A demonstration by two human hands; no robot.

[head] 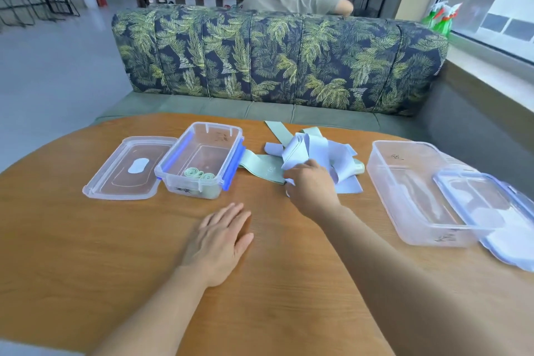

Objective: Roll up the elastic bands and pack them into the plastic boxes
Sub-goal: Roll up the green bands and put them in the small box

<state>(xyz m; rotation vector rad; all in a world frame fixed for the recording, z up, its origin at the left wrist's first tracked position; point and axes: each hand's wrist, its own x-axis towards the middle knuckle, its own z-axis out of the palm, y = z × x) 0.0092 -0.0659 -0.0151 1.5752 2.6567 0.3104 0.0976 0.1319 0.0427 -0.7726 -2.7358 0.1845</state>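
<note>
Two rolled green bands (198,174), boxed

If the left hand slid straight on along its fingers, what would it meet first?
The left hand would probably meet the flat pale green elastic band right of the clear blue-clipped plastic box; only bare wooden table before it.

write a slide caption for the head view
Right hand grips a lavender elastic band beside the blue-latched box; left hand rests flat on the table.

Far-right box lid (504,250) partly beyond the right edge
</note>
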